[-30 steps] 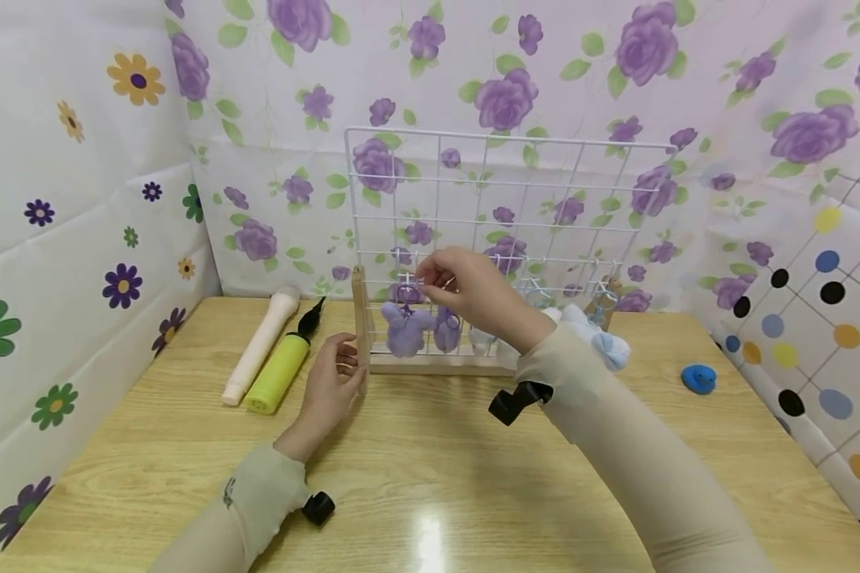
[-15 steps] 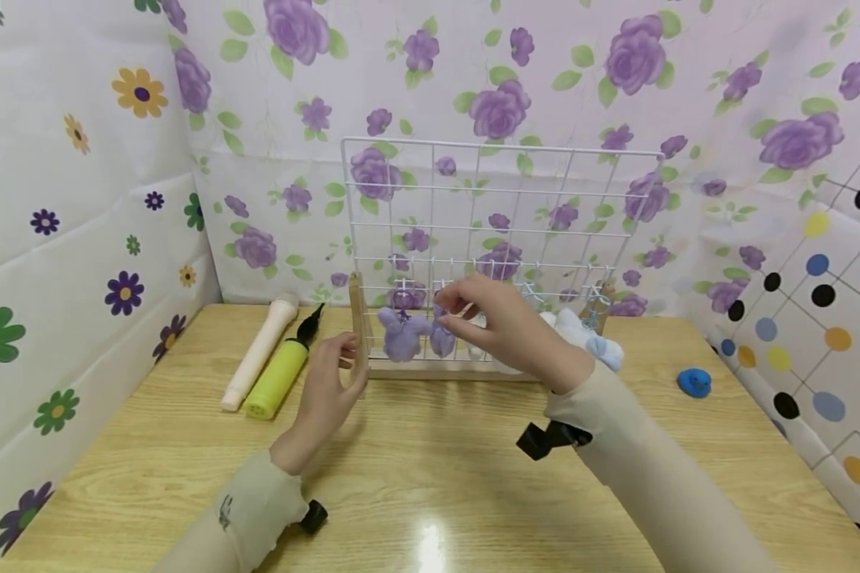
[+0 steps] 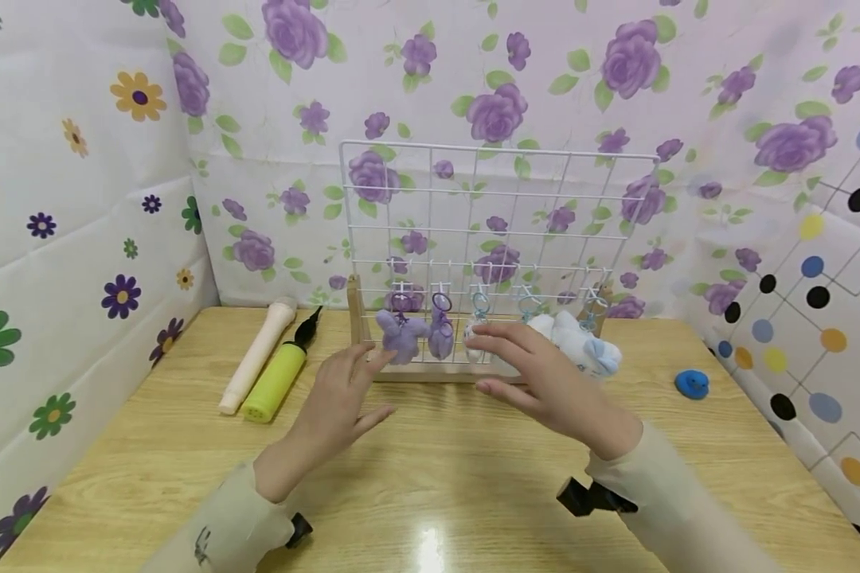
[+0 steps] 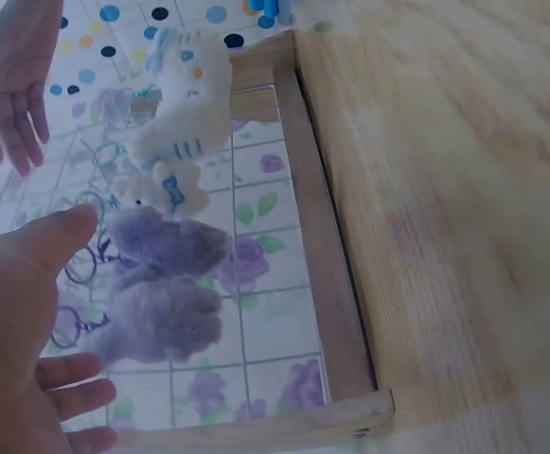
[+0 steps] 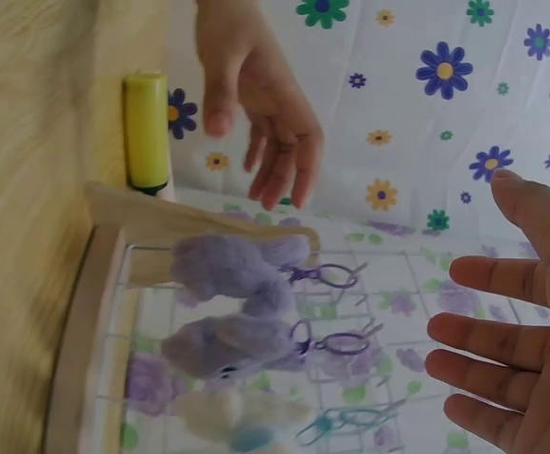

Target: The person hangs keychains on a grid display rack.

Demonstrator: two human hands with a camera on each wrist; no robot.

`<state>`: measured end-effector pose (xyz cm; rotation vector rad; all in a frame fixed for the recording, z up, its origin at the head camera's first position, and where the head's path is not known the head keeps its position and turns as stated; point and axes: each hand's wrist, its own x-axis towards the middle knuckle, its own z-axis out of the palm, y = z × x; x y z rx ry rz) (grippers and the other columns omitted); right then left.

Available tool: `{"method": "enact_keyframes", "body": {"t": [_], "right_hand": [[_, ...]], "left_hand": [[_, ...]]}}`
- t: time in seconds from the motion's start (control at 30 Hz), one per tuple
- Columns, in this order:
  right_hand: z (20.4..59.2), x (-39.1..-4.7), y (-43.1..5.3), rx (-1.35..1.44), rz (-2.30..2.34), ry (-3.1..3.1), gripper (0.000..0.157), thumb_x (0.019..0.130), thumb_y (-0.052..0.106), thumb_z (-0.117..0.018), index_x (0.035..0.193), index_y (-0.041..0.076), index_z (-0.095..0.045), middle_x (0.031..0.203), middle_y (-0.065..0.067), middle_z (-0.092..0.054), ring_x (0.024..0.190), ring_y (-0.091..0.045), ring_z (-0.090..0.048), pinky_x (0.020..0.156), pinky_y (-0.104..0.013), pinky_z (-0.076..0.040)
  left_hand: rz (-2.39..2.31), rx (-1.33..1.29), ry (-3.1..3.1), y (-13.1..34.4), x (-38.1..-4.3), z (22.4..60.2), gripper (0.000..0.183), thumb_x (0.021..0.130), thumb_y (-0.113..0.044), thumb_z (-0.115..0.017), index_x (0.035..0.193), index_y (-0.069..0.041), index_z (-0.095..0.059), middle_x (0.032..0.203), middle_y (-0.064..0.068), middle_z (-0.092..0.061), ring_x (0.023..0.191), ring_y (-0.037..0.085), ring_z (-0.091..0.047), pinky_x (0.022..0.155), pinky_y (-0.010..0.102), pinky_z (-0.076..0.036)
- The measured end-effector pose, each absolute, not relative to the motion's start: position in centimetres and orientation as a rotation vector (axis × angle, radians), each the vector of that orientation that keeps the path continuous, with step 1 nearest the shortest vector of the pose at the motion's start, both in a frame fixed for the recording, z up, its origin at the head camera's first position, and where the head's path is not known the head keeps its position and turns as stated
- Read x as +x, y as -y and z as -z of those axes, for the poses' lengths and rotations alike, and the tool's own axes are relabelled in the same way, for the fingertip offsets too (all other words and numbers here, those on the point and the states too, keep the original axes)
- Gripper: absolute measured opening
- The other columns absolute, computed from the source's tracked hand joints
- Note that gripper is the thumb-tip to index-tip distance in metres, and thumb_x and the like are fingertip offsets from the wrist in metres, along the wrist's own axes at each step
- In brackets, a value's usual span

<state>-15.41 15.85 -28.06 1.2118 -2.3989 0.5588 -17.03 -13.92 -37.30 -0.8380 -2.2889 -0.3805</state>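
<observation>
Several plush keychains hang from hooks on a white wire grid rack with a wooden base (image 3: 430, 372). At the left end are a purple plush keychain (image 3: 401, 338) and a second purple plush keychain (image 5: 227, 345). A small white plush keychain (image 5: 246, 416) with a blue bow hangs beside them. Farther right, white plush toys (image 3: 584, 346) are partly hidden by my right hand (image 3: 552, 390). That hand hovers in front of the rack with fingers extended, holding nothing. My left hand (image 3: 333, 406), fingers spread and holding nothing, is near the rack's left end, by the first purple keychain.
Left of the rack, a yellow-green hand pump (image 3: 275, 382) with a black nozzle lies beside a pale pink cylindrical stick (image 3: 258, 354). A small blue toy duck (image 3: 692, 383) sits on the wooden table (image 3: 430, 477) at the right. Patterned cloth (image 3: 258, 159) encloses the back and sides.
My right hand has left the purple keychains and drawn back to the right, its fingers opening out. My left hand has come off the rack's left wooden post and spread.
</observation>
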Motion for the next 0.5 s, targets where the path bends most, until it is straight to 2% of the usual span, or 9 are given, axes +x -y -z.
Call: {"method": "enact_keyframes", "body": {"t": [0.13,0.23,0.33,0.5], "right_hand": [[29.9,-14.8,-16.9,1.193,-0.484,2.398,0.051,0.093,0.037,-0.061,0.138,0.016,-0.05,0.146,-0.013,-0.045,0.133,-0.032,-0.044,0.106,-0.052,-0.04],[31.4,-14.2,-17.5,1.164,-0.43,2.44,0.057,0.091,0.037,-0.065,0.141,0.018,-0.047,0.151,-0.012,-0.039,0.139,-0.033,-0.036,0.112,-0.055,-0.031],[33.1,-13.8,-18.2,1.134,-0.359,2.461,0.062,0.088,0.04,-0.067,0.143,0.021,-0.045,0.155,-0.01,-0.033,0.143,-0.034,-0.03,0.116,-0.058,-0.022],[36.0,-13.6,-19.4,1.083,-0.251,2.425,0.064,0.088,0.052,-0.06,0.142,0.021,-0.046,0.154,-0.015,-0.034,0.14,-0.039,-0.031,0.119,-0.056,-0.012]], "left_hand": [[0.262,-0.888,2.358,13.9,-16.3,37.4,0.075,0.081,-0.05,-0.069,0.142,-0.016,-0.042,0.142,0.025,-0.04,0.128,0.043,-0.044,0.107,0.063,-0.034],[0.194,-0.901,2.417,13.9,-15.5,37.5,0.078,0.082,-0.058,-0.063,0.145,-0.018,-0.039,0.148,0.026,-0.033,0.136,0.044,-0.036,0.111,0.064,-0.027],[0.162,-0.917,2.46,13.8,-14.9,37.8,0.082,0.079,-0.06,-0.064,0.146,-0.021,-0.037,0.151,0.027,-0.029,0.139,0.045,-0.032,0.11,0.067,-0.025],[0.172,-0.94,2.51,13.4,-14.1,38.2,0.092,0.071,-0.059,-0.072,0.147,-0.02,-0.037,0.151,0.03,-0.025,0.14,0.047,-0.029,0.109,0.069,-0.024]]}}
